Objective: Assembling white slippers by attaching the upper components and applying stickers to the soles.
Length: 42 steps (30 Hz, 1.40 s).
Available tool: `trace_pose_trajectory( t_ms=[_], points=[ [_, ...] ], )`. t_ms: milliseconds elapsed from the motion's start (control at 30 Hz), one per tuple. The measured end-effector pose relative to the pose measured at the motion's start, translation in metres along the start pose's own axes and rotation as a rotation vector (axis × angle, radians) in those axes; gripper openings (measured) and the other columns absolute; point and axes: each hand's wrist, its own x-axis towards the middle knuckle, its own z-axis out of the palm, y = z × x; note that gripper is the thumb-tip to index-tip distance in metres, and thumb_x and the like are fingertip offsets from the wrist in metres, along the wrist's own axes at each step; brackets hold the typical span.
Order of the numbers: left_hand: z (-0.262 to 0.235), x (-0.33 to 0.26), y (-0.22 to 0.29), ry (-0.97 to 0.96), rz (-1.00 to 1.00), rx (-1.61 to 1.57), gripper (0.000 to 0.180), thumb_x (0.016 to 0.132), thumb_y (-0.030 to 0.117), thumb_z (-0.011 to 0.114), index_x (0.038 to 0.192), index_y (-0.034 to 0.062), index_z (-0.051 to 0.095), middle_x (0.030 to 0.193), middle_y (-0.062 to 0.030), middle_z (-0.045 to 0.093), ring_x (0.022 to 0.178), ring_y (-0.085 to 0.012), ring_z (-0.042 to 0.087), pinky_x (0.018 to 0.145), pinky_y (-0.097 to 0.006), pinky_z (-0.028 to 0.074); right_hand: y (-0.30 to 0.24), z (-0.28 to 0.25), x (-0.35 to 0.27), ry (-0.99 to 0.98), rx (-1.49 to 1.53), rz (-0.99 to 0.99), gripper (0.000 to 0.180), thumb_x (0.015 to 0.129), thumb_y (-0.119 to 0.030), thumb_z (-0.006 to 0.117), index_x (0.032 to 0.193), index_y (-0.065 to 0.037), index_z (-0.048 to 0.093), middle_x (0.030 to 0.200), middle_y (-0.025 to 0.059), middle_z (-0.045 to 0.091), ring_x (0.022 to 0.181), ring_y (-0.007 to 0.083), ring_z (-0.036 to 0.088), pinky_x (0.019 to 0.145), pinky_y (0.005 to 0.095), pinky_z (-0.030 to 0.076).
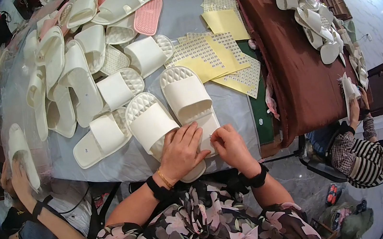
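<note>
Hands first: our left hand point(183, 150) lies palm down, fingers extended, across the heel halves of two white slippers; our right hand point(231, 147) is bunched, thumb and fingertips together at the heel of the right slipper point(189, 93), and whether that pinch holds anything we cannot tell. This slipper and the left slipper point(152, 123) lie side by side at the near edge of the bench point(236, 109), yellow sheets point(227, 24) farther off and to the right. By eye we judge both light, the sole springy, the broad strap softer, the smooth surface perhaps a little slippery, nothing fragile; best hold would be the sole's side edges near the heel, or the strap. Quilted toes point far, heels toward us; each long axis runs near to far, tipped leftward at the toe, the left one more so.
</note>
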Motion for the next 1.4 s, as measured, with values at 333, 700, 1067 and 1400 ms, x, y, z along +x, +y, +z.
trace_pose_trajectory(
  t_ms=[333,700,1067,1400],
  points=[
    [0.0,-0.001,-0.001,-0.004,-0.003,-0.001,0.062,0.079,0.043,0.072,0.124,0.0031,0.059,0.131,-0.0111,0.057,0.121,-0.0258,0.052,0.101,-0.044,0.037,0.001,0.0,0.002,-0.003,0.022,0.001,0.023,0.083,0.0,0.065,0.105,-0.001,0.06,0.1,0.0145,0.057,0.082,0.0264,0.063,0.072,0.034,0.052],
    [-0.001,-0.001,-0.001,-0.01,-0.01,-0.014,0.06,0.08,0.042,0.071,0.124,0.0032,0.059,0.132,-0.0122,0.057,0.122,-0.027,0.051,0.102,-0.045,0.037,-0.011,-0.006,0.011,-0.012,-0.035,0.062,0.018,0.083,-0.012,0.069,0.097,-0.005,0.06,0.092,0.0156,0.059,0.078,0.0348,0.062,0.07,0.0425,0.051],
    [-0.003,0.001,-0.001,-0.006,-0.005,-0.005,0.057,0.084,0.044,0.067,0.122,0.0027,0.06,0.131,-0.0121,0.058,0.122,-0.0254,0.051,0.102,-0.042,0.038,-0.013,-0.008,0.013,-0.037,-0.173,-0.016,0.009,0.087,-0.009,0.063,0.092,-0.003,0.058,0.09,0.0183,0.058,0.082,0.0402,0.059,0.071,0.0474,0.048],
    [0.001,-0.002,-0.003,-0.009,-0.018,-0.028,0.059,0.082,0.042,0.07,0.124,0.0033,0.059,0.133,-0.012,0.056,0.124,-0.0257,0.05,0.103,-0.045,0.037,-0.013,0.001,0.04,0.093,0.034,-0.046,0.007,0.089,-0.006,0.059,0.092,0.001,0.058,0.088,0.021,0.059,0.084,0.0424,0.057,0.073,0.0463,0.047]
  ],
)
